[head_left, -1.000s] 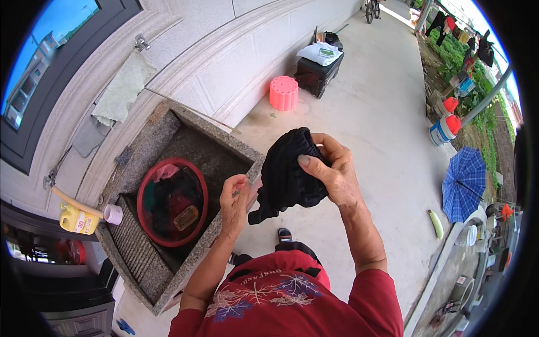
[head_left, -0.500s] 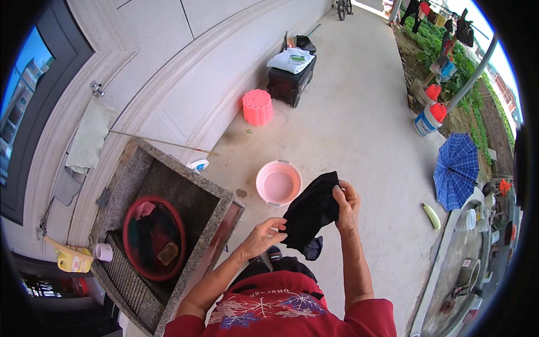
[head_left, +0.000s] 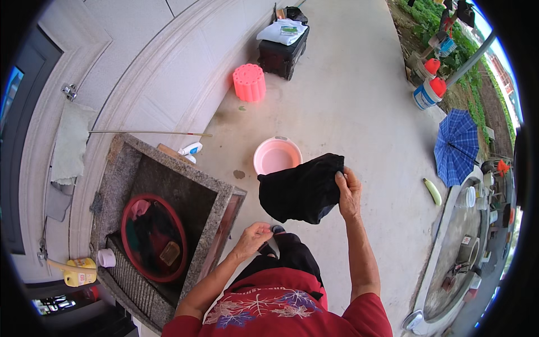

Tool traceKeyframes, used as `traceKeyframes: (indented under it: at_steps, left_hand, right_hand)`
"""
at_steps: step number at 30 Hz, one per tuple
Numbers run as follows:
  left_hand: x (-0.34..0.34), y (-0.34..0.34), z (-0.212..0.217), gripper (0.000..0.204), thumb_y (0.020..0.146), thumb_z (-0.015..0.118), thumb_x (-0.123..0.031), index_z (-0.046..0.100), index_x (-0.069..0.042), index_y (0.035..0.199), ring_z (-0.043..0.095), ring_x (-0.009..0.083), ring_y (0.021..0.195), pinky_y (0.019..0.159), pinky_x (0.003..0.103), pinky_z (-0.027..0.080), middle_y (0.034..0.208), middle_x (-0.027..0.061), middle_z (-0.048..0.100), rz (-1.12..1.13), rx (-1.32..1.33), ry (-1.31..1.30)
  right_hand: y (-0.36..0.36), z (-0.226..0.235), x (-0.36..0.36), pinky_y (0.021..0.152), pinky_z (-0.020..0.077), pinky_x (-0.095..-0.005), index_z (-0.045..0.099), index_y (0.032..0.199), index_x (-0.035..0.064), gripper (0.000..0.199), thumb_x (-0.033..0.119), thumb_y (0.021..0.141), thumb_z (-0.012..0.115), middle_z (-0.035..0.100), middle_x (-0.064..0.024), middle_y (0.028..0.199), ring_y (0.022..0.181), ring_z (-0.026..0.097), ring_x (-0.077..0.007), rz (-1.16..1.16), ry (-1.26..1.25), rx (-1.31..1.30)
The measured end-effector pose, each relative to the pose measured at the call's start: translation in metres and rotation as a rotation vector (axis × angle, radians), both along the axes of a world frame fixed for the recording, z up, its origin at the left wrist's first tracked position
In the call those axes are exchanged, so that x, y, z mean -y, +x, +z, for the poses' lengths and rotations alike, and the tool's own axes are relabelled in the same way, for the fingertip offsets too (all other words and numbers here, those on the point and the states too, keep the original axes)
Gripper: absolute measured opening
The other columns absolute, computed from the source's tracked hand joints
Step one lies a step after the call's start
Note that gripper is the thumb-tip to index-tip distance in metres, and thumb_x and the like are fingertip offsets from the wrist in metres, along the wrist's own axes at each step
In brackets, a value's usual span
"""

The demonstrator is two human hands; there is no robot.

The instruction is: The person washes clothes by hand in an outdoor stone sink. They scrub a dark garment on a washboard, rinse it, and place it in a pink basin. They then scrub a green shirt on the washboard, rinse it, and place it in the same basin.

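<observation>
Pinching black cloth [head_left: 300, 191] in my right hand [head_left: 349, 194] at frame centre, hanging leftward; left hand [head_left: 254, 237] lower, loosely curled, empty.

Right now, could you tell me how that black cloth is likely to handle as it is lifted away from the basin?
The black cloth will probably stay floppy: it sags in folds from the right hand, which grips only one edge. It looks light enough for one hand, though possibly damp, given the pink basin below. The left hand hangs free.
</observation>
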State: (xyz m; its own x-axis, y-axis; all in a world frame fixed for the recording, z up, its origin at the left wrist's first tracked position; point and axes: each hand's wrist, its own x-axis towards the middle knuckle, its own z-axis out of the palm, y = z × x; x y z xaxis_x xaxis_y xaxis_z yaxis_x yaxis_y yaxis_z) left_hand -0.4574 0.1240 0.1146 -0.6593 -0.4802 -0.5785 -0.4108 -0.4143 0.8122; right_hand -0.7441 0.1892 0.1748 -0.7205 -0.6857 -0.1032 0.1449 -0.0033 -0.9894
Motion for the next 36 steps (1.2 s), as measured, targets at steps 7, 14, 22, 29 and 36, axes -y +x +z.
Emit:
traceKeyframes:
  at_steps: [7, 14, 22, 29, 36]
  left_hand:
    - [0.023, -0.039, -0.002, 0.090, 0.079, 0.051, -0.070, 0.006, -0.027, 0.145, 0.054, 0.0426, 0.110, 0.079, 0.062, 0.048, 0.139, 0.0287, 0.028, 0.423, -0.108, 0.963]
    - [0.047, -0.135, -0.031, 0.047, 0.098, 0.036, -0.040, 0.040, -0.010, 0.134, 0.056, 0.0159, 0.107, 0.093, 0.031, 0.047, 0.120, 0.0045, 0.056, 0.616, -0.724, 0.779]
    - [0.059, -0.200, -0.024, 0.041, 0.096, 0.041, -0.036, 0.045, -0.009, 0.127, 0.059, 0.0168, 0.101, 0.089, 0.031, 0.049, 0.112, 0.0050, 0.058, 0.520, -0.737, 0.779]
    - [0.057, -0.212, -0.019, 0.036, 0.095, 0.045, -0.033, 0.049, -0.009, 0.122, 0.060, 0.0176, 0.095, 0.085, 0.032, 0.051, 0.105, 0.0055, 0.060, 0.438, -0.704, 0.771]
    - [0.048, -0.171, -0.071, 0.040, 0.095, 0.044, -0.031, 0.049, -0.007, 0.126, 0.062, 0.0227, 0.099, 0.086, 0.038, 0.054, 0.111, 0.0116, 0.061, 0.587, -0.582, 1.033]
  right_hand:
    - [0.047, -0.024, 0.023, 0.072, 0.0463, -0.0294, 0.057, 0.105, -0.0024, 0.022, 0.005, 0.085, 0.062, 0.057, -0.0112, 0.084, 0.079, 0.057, -0.0204, 0.318, 0.057, -0.440]
    - [0.020, -0.024, 0.023, 0.075, 0.0462, -0.0315, 0.055, 0.106, -0.0008, 0.022, 0.004, 0.085, 0.061, 0.059, -0.0123, 0.092, 0.083, 0.058, -0.0249, 0.780, -0.103, -0.108]
    - [-0.036, -0.023, 0.042, 0.071, 0.0463, -0.0390, 0.053, 0.102, 0.0021, 0.021, 0.003, 0.082, 0.059, 0.056, -0.0133, 0.090, 0.085, 0.059, -0.0326, 1.040, -0.239, -0.174]
    - [-0.049, -0.018, 0.048, 0.071, 0.0476, -0.0374, 0.055, 0.102, 0.0016, 0.024, 0.000, 0.079, 0.061, 0.058, -0.0134, 0.090, 0.084, 0.060, -0.0323, 1.251, -0.273, -0.111]
    - [-0.081, -0.026, 0.074, 0.076, 0.0454, -0.0278, 0.058, 0.102, -0.0017, 0.017, 0.001, 0.085, 0.061, 0.060, -0.0087, 0.090, 0.084, 0.057, -0.0166, 1.036, -0.176, 0.122]
